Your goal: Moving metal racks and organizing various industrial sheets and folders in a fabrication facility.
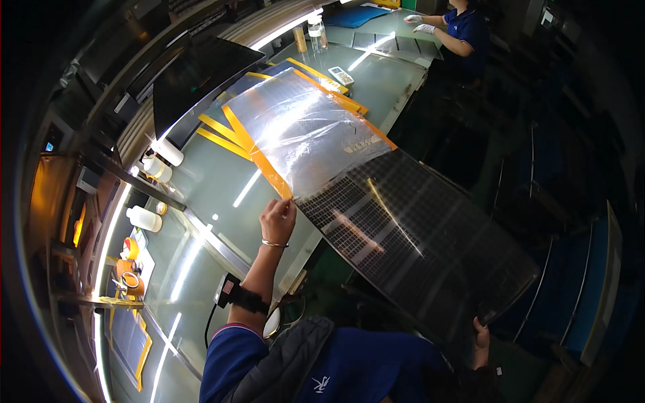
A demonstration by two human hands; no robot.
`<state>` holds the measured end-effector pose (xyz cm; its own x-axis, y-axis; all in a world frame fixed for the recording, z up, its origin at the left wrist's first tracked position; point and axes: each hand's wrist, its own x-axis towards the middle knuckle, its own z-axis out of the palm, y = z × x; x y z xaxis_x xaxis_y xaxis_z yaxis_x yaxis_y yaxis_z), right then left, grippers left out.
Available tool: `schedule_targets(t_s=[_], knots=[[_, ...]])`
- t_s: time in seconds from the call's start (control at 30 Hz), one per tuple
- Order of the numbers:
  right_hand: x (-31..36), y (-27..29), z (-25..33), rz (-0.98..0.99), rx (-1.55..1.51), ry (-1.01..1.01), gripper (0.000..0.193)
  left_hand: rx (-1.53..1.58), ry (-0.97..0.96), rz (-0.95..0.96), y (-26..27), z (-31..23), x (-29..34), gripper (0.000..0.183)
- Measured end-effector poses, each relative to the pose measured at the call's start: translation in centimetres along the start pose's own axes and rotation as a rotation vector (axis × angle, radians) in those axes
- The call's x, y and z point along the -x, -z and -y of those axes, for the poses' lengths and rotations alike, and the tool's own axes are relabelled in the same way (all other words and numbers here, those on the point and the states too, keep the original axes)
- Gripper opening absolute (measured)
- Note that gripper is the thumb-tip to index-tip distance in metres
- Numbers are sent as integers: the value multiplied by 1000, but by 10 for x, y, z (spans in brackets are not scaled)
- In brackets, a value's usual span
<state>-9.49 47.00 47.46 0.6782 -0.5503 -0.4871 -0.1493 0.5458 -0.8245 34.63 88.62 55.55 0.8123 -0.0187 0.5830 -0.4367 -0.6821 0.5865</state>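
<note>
A large dark glossy panel (416,235) with a fine grid pattern slants from the table's edge toward the lower right. Its upper end meets the mouth of a clear plastic sleeve (289,127) edged in orange; how far it reaches inside is hard to make out. My left hand (279,220) is closed, pinching the sleeve's lower left corner beside the panel's edge. At the panel's lower end, my right hand (480,339) grips the rim, with part of its fingers hidden behind. The sleeve lies over other yellow-edged sheets (225,136) on the table.
White bottles (144,218) and orange-handled tools (130,272) line the left side of the glass-topped table (215,195). A dark screen (201,84) stands behind. Clear bottles (316,33) and a small white device (341,76) sit farther back. Another person (463,37) works at far right.
</note>
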Motion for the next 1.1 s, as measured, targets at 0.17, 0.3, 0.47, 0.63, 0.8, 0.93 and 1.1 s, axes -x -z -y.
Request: schedule_targets(t_s=[0.17,0.3,0.47,0.63,0.8,0.93,1.1], knots=[[-36,-81,-6,138,-86,44,38,-89,-209,116,6,0,15,7],[-110,-194,-23,399,-286,-305,36,-34,-314,147,3,-30,19,10],[-163,-414,-16,737,-145,-587,33,18,-270,163,14,-50,9,9],[-206,-523,-41,470,-451,-638,27,29,-226,138,14,-52,-18,8],[-206,-601,-43,273,-307,-167,28,-76,-136,139,34,-23,-27,14],[-269,-641,-24,208,-132,-98,24,-171,47,321,59,-20,0,35],[-360,-634,-22,212,87,139,47,-150,334,362,112,22,105,17]])
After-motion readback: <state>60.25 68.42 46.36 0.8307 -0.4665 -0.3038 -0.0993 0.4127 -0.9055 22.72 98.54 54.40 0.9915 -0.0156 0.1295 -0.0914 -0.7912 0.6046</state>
